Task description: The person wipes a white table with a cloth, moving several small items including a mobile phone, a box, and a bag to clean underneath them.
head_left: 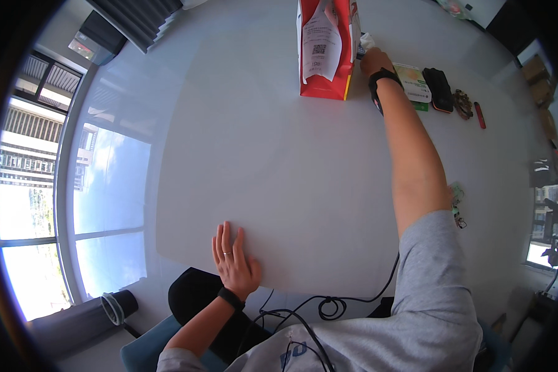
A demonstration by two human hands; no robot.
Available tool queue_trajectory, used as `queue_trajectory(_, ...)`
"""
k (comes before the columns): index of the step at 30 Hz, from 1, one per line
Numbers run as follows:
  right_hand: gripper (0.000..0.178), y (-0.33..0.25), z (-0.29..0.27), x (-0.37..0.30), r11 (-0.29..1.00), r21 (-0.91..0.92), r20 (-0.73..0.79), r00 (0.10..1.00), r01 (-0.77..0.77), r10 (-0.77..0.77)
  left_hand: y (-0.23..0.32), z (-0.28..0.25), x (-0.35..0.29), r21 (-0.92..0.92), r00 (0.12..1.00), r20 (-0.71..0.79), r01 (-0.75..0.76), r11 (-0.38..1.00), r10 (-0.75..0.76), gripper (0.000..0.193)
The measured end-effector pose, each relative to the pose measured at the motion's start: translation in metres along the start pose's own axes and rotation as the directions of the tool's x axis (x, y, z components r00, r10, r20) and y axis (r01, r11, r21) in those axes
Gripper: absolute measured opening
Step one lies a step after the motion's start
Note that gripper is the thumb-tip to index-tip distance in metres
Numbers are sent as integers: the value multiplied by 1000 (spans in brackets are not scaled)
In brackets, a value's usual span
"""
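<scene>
Clock read from the table's (273, 173) middle. The left hand (235, 268) is lying palm-down at seven o'clock, its fingers straight and gripping nothing. The right hand (376, 62) is sitting at one o'clock, beside a crumpled white item (367, 41); its fingers are facing away, grip undeterminable. A red bag (324, 87) is occupying twelve, bearing a white slip (322, 46).

Bright daylight fills the left window (28, 208) and reflects off the glossy floor (149, 87); a gray curtain (136, 22) hangs at upper left.
</scene>
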State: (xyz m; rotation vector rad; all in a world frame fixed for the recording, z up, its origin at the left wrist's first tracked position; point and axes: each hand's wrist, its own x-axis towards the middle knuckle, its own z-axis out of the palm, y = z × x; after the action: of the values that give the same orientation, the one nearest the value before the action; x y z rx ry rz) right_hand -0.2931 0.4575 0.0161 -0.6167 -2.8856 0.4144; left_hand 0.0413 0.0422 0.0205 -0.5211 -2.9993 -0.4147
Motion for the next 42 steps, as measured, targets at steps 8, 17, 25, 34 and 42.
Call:
queue_trajectory(8, 25, -5, -5, -41, 1000, -15, 8, 1000, 18, -18, -1, 2, -4, -9, 999, -34, 9, 1000, -9, 60)
queue_trajectory(17, 25, 8, 1, -97, 996, 85, -74, 997, 16, -10, 1, 4, -4, -19, 997, -73, 9, 1000, -10, 56)
queue_trajectory(25, 11, 8, -33, -211, 975, 43, -14, 976, 217, -216, -2, 4, -14, -22, 995, -100, 14, 1000, -16, 55)
queue_trajectory(34, 27, 9, -92, -351, 971, 234, 414, 899, 45, -141, 2, 13, -13, 4, 985, -169, 16, 1000, -15, 51)
queue_trajectory(42, 30, 45, -125, -414, -38, 763, 640, 762, -646, -104, -2, 16, -13, -12, 971, -240, 12, 1000, -15, 47)
